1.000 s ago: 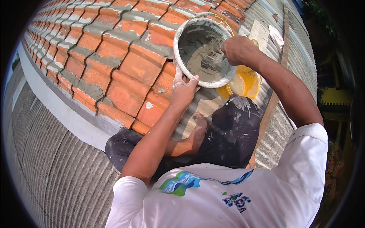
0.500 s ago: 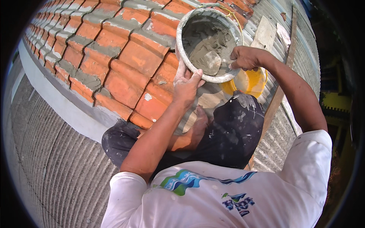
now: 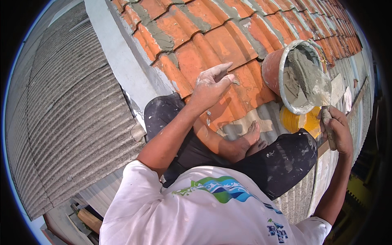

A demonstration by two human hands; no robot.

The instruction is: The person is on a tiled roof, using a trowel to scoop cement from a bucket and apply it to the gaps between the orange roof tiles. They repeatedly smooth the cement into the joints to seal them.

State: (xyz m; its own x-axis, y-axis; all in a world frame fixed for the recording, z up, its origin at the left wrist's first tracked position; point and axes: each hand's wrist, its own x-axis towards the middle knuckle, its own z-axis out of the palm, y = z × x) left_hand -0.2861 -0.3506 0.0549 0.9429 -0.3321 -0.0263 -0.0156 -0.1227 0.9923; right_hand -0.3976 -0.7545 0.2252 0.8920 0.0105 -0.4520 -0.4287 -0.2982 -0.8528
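Note:
My left hand (image 3: 212,85) is raised over the orange roof tiles (image 3: 190,57), fingers loosely apart and apparently holding nothing, a little left of the bucket. My right hand (image 3: 339,130) grips the handle of a trowel (image 3: 328,124), whose blade, loaded with grey mortar (image 3: 314,90), is up at the bucket's rim. The reddish bucket (image 3: 273,69), with a mortar-crusted rim, stands tilted on the tiles and holds more mortar. A yellow pail (image 3: 292,120) sits below it, partly hidden by the bucket and my knee.
Corrugated roof sheets (image 3: 65,134) lie on the left, beside a pale grey strip (image 3: 108,49) along the tiles' edge. A flat board (image 3: 337,87), white cloth (image 3: 348,100) and narrow plank (image 3: 360,100) are at the right. My bare feet (image 3: 251,136) are tucked below the tiles.
My left hand has let go of the bucket and moved left. My right hand has lifted the trowel with mortar out to the right rim. The view has turned toward the left.

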